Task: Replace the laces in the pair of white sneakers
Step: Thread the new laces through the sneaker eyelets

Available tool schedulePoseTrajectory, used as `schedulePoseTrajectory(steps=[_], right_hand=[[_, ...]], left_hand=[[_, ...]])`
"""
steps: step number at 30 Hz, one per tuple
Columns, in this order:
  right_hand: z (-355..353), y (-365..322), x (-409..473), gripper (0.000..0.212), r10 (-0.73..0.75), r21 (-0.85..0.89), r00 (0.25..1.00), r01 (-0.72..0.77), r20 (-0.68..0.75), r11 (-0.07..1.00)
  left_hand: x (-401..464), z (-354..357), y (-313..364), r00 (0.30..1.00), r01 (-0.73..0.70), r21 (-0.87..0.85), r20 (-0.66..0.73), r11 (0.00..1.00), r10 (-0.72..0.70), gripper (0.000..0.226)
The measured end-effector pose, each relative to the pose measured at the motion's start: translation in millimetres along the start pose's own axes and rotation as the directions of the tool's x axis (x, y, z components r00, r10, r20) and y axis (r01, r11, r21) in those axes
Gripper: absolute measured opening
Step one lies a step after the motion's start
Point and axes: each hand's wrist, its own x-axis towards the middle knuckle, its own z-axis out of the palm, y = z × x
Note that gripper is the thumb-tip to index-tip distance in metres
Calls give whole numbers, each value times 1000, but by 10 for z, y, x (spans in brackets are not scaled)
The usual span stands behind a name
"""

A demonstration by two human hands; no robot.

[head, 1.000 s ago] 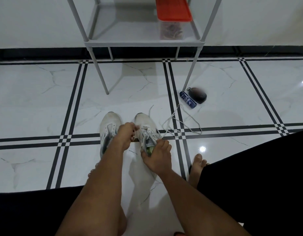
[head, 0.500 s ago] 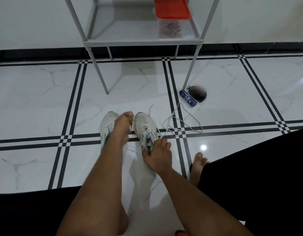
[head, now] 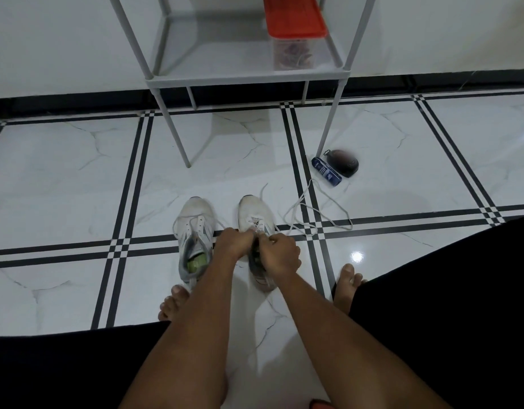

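Note:
Two white sneakers stand side by side on the tiled floor, toes pointing away from me. The left sneaker (head: pixel 196 225) is unlaced at the top, its green insole showing. Both hands meet over the tongue of the right sneaker (head: pixel 253 214). My left hand (head: pixel 234 242) and my right hand (head: pixel 280 255) have curled fingers at the shoe's lacing, seemingly gripping its lace; the grip itself is hidden. A long white lace (head: pixel 311 214) trails in loops from this shoe across the floor to the right.
A grey metal shelf rack (head: pixel 246 75) stands ahead, holding a clear box with a red lid (head: pixel 293 28). A blue tube (head: pixel 326 171) and a dark round object (head: pixel 345 166) lie by its right leg. My bare feet and black-clad legs flank the shoes.
My left hand has come back from above the shoes' toes to the right sneaker's lacing. My right hand rose from the shoe's heel side to meet it there.

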Motion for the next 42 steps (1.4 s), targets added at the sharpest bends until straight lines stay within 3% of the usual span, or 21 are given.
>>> schedulePoseTrajectory(steps=[3,7,9,11,13,15,19,23,30,38,42], right_hand=[[-16,24,52,32,-14,226,1000,11,10,974],[-52,88,181,33,3,328,999,-15,38,944],[-49,107,237,38,96,381,992,-119,81,917],[-23,110,288,36,199,454,964,-258,174,853],[-12,121,344,32,240,521,934,-349,266,779],[-14,140,377,22,219,532,922,-365,318,764],[-188,-105,223,26,86,573,960,-230,267,787],[-380,-503,-12,33,-24,580,965,-137,261,803],[-896,-1071,-142,28,-94,560,976,-34,198,828],[-1526,-1626,-196,17,-302,392,939,219,164,893],[-1830,-1829,-245,22,-389,352,914,329,115,876]], left_hand=[[14,121,-62,997,-79,-223,-30,972,74,40],[180,209,-177,1000,-17,-438,-31,899,4,50],[391,309,-316,998,52,-499,10,865,-54,36],[931,625,-646,995,92,-609,35,788,-90,46],[832,606,-598,995,90,-615,19,784,-99,57],[484,398,-372,998,64,-532,26,844,-60,38],[7,30,49,998,5,-545,49,838,26,17],[-279,-292,442,993,-64,-600,37,797,108,25],[-642,-879,929,939,-340,-423,-108,840,326,30],[-1002,-1145,1087,888,-457,-448,-180,769,423,28],[-1154,-1292,1224,855,-517,-442,-227,733,466,27]])
